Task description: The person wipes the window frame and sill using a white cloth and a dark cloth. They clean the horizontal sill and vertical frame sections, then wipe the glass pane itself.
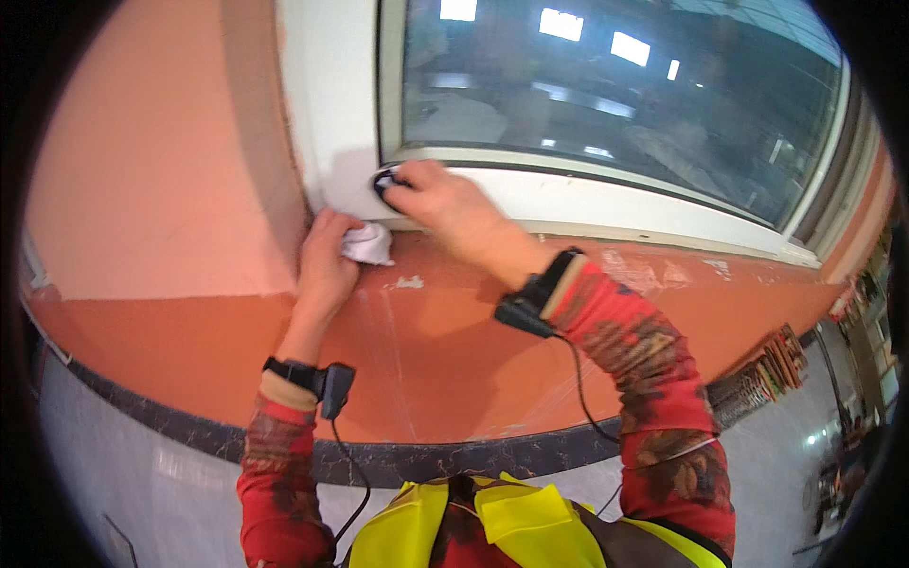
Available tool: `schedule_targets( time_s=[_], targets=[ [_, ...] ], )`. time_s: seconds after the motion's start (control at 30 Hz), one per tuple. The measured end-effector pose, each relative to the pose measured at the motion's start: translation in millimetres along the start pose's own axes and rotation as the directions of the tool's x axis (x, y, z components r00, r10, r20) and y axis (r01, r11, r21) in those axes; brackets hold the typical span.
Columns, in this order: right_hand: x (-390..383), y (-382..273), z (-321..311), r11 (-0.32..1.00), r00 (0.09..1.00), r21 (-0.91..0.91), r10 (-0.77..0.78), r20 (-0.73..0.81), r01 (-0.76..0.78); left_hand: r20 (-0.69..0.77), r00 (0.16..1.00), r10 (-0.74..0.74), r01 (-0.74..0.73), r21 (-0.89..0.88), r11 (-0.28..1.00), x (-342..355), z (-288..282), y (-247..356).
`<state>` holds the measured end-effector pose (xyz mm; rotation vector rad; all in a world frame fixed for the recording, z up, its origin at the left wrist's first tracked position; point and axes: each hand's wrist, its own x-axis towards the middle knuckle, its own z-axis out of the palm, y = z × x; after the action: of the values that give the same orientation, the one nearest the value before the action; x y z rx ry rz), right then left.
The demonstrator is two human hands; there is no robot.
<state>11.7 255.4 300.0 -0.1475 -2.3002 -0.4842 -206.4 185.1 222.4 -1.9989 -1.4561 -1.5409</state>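
Note:
My left hand (pixel 328 260) is closed on a crumpled white cloth (pixel 370 245) at the lower left corner of a window, just where the frame meets the orange wall. Just above and to the right, my right hand (pixel 454 210) grips a small dark, rounded object (pixel 383 182) with a pale middle; its exact kind is hard to make out. That object is against the white window frame (pixel 331 104), near the corner of the glass pane (pixel 606 118). Some of the right hand's fingers are hidden behind the hand itself.
Below the window runs an orange ledge (pixel 492 254) with pale smears and chipped patches. A pink wall (pixel 161 151) juts out at the left. Black wrist straps with cables trail from both forearms. Stacked items (pixel 757 383) stand by the wall on the grey floor at the right.

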Motion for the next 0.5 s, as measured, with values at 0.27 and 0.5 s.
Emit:
schedule_targets(
  time_s=[0.27,0.5],
  targets=[
    [-131,51,-77,0.835,0.839,0.095,0.544,0.005,-0.542,-0.185,0.983,0.005,-0.03,-0.131,0.991,-19,-10,11],
    [-166,70,-68,0.795,0.77,0.019,0.594,-0.233,-0.607,-0.137,0.873,-0.469,0.342,-0.515,0.786,-150,-86,45]
  ],
)
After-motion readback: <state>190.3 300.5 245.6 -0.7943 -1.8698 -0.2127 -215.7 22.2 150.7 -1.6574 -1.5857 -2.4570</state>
